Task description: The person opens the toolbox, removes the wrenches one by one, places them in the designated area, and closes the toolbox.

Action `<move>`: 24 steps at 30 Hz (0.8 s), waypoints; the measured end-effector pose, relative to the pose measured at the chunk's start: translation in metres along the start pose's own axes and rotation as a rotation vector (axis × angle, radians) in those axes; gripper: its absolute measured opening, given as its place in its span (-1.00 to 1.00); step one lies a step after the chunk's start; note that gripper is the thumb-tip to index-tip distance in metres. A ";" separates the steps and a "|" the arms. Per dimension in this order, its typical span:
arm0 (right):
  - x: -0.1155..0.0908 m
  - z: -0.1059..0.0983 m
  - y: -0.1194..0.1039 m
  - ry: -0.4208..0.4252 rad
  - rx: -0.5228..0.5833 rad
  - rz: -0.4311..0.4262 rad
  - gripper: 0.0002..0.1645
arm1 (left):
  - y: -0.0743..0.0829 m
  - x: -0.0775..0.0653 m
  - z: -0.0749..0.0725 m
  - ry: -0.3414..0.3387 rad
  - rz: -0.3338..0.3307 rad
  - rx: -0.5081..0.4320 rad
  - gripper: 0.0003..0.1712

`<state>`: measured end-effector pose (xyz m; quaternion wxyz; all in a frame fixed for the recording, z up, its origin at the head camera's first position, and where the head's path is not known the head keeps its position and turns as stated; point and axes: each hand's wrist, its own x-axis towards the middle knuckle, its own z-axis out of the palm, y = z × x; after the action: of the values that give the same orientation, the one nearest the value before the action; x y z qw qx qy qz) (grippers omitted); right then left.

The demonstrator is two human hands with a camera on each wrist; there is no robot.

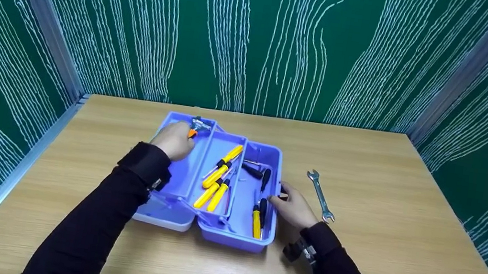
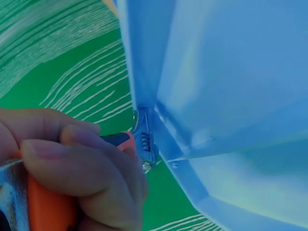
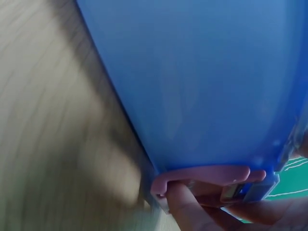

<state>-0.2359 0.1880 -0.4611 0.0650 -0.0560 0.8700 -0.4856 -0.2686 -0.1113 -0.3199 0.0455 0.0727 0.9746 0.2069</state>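
My left hand (image 1: 173, 140) grips an adjustable wrench (image 1: 200, 124) over the left tray of a purple toolbox (image 1: 233, 241). The wrench's metal head (image 2: 146, 139) points away from the fingers, close by the tray's wall in the left wrist view, with orange and black on its handle. At the toolbox's right side, my right hand (image 1: 294, 207) holds the wall, thumb at the rim. One finger (image 3: 185, 204) hooks into a pinkish latch (image 3: 207, 174) on the outer wall. Yellow-handled screwdrivers (image 1: 221, 176) lie in the middle tray.
Dark-handled tools (image 1: 265, 181) and a yellow-handled one (image 1: 256, 223) lie in the toolbox's deep right compartment. A double open-end wrench (image 1: 321, 197) lies on the wooden table (image 1: 373, 272), right of my right hand. Green white-streaked panels (image 1: 363, 53) enclose the table's back and sides.
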 end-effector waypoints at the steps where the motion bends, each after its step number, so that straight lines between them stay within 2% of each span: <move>1: 0.000 -0.001 0.000 -0.009 0.007 0.001 -0.33 | 0.000 -0.001 0.000 0.019 0.008 -0.006 -0.78; 7: -0.002 -0.007 -0.003 -0.044 0.134 0.034 -0.30 | 0.000 -0.005 -0.001 0.156 0.029 -0.108 -0.71; 10: -0.004 -0.013 -0.007 -0.001 0.170 0.031 -0.29 | 0.003 -0.009 0.002 0.218 0.022 -0.184 -0.62; 13: -0.006 -0.019 -0.014 0.057 0.188 0.004 -0.31 | 0.007 -0.016 0.008 0.295 0.057 -0.260 -0.58; 15: -0.009 -0.022 -0.020 0.096 0.207 -0.030 -0.34 | 0.011 -0.022 0.014 0.343 0.111 -0.324 -0.58; 18: -0.011 -0.023 -0.028 0.127 0.300 -0.064 -0.40 | 0.019 -0.031 0.027 0.405 0.202 -0.384 -0.59; 24: -0.018 -0.016 -0.046 0.140 0.431 -0.139 -0.50 | 0.038 -0.050 0.060 0.460 0.386 -0.384 -0.57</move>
<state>-0.2190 0.1805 -0.4120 -0.0186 -0.0671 0.7427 -0.6660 -0.2074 -0.0609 -0.3559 -0.2021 0.1974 0.8710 0.4020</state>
